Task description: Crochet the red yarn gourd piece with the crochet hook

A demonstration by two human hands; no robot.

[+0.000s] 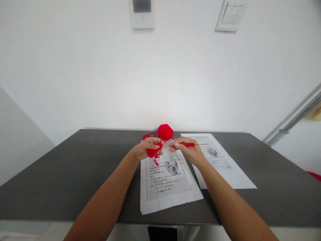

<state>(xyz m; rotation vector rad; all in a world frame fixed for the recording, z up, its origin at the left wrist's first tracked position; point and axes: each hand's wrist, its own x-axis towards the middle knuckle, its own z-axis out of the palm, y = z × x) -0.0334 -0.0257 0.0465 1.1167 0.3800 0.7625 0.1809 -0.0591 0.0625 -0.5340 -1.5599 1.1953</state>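
Note:
Pinched in my left hand point(143, 149) is a small piece of red crochet work point(151, 153), with a curly tail of red yarn point(156, 162) dangling under it. My right hand point(187, 149) is closed around a crochet hook point(188, 144) with a red grip. The hook's thin metal tip points left and meets the yarn near my left fingertips; whether it sits inside a loop is too small to tell. Just behind my hands rests a red ball of yarn point(165, 132), with loose yarn loops point(148, 135) to its left.
Two printed sheets lie on the dark table point(75, 174): one sheet point(170, 197) under my hands, another sheet point(235, 177) to the right, partly behind my right forearm. A white wall point(160, 73) rises at the table's back edge, with a wall panel point(142, 20) and a switch plate point(231, 15).

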